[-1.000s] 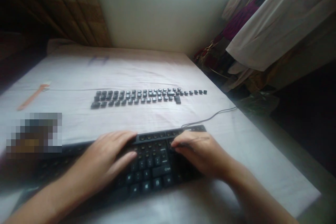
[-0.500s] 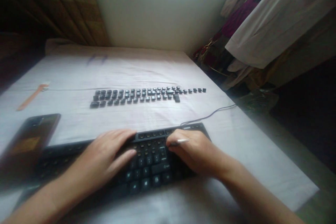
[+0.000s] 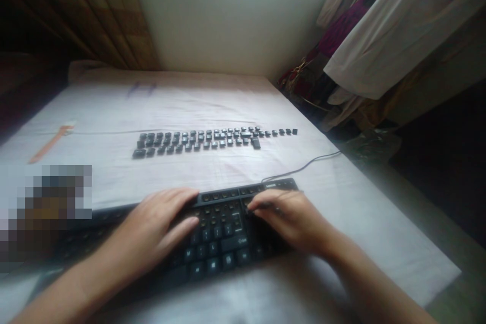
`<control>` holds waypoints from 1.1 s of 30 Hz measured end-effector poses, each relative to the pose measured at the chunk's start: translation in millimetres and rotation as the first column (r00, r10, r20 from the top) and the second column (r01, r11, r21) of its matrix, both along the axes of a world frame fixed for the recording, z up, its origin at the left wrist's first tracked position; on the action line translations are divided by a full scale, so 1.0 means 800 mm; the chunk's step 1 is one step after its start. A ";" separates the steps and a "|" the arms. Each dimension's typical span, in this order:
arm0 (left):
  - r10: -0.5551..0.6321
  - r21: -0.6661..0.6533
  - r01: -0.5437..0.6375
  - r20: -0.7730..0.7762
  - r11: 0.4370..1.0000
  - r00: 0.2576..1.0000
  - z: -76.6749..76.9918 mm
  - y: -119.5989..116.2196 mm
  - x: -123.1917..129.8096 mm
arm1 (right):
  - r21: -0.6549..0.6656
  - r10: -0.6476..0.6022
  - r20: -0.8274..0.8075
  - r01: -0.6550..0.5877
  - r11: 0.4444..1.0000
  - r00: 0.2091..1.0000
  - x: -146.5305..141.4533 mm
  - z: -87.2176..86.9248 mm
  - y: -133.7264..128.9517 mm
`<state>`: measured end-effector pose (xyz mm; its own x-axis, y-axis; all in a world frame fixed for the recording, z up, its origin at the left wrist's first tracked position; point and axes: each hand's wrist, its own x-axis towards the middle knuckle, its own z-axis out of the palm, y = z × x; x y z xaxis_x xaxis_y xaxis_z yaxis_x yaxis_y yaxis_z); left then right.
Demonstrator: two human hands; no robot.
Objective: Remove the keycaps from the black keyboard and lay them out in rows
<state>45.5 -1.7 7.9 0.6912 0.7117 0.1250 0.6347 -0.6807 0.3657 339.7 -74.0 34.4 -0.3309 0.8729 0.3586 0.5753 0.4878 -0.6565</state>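
Head view, forward and down

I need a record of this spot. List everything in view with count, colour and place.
keyboard: one, black, nearest the person
loose keys: dozens, black, in rows beyond the keyboard
cable: one, dark, from the keyboard's back to the cloth's right edge
stick: one, orange, far left
pixelated object: one, brownish, left; unidentifiable
cloth: one, whitish, beneath everything above
curtain: one, brown, back left
wall: one, pale, behind
clothes: several, whitish and purple, hanging right
slim tool: one, dark, in the right grip, blurred
left grip: one, bare, on the keyboard
right grip: one, bare, over the keyboard's right part
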 end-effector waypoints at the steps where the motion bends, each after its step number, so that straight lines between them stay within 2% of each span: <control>1: -0.005 0.001 0.005 -0.004 1.000 1.000 0.000 0.000 0.000 | 0.036 0.014 -0.003 -0.014 0.999 1.000 0.000 -0.002 -0.002; 4: -0.017 0.008 0.018 -0.012 1.000 1.000 0.000 -0.001 -0.001 | 0.065 0.034 -0.010 -0.033 0.997 0.999 0.000 -0.006 -0.004; 11: -0.013 0.009 0.013 -0.008 1.000 1.000 -0.001 -0.001 -0.002 | -0.105 0.036 0.030 -0.033 0.994 0.999 0.005 0.003 0.015; 18: -0.012 -0.002 0.012 0.002 1.000 1.000 0.002 -0.001 0.001 | 0.076 0.122 0.193 -0.139 0.987 0.973 -0.006 0.002 0.008; 22: -0.014 0.006 0.014 0.004 1.000 1.000 0.003 -0.001 0.001 | 0.051 0.064 0.071 -0.068 0.996 0.995 -0.003 0.000 0.006; 25: -0.015 0.008 0.015 0.009 1.000 1.000 0.002 -0.001 0.001 | 0.041 0.011 0.038 -0.012 0.999 0.999 -0.004 -0.003 0.003; 33: -0.020 0.002 0.020 -0.003 1.000 1.000 0.002 -0.001 0.000 | 0.196 -0.035 0.014 0.031 0.980 0.999 -0.014 -0.016 -0.005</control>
<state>45.7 -2.8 9.3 0.7060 0.6972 0.1243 0.6217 -0.6942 0.3629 328.6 -77.8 21.6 -0.3105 0.7970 0.5180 0.6035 0.5863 -0.5404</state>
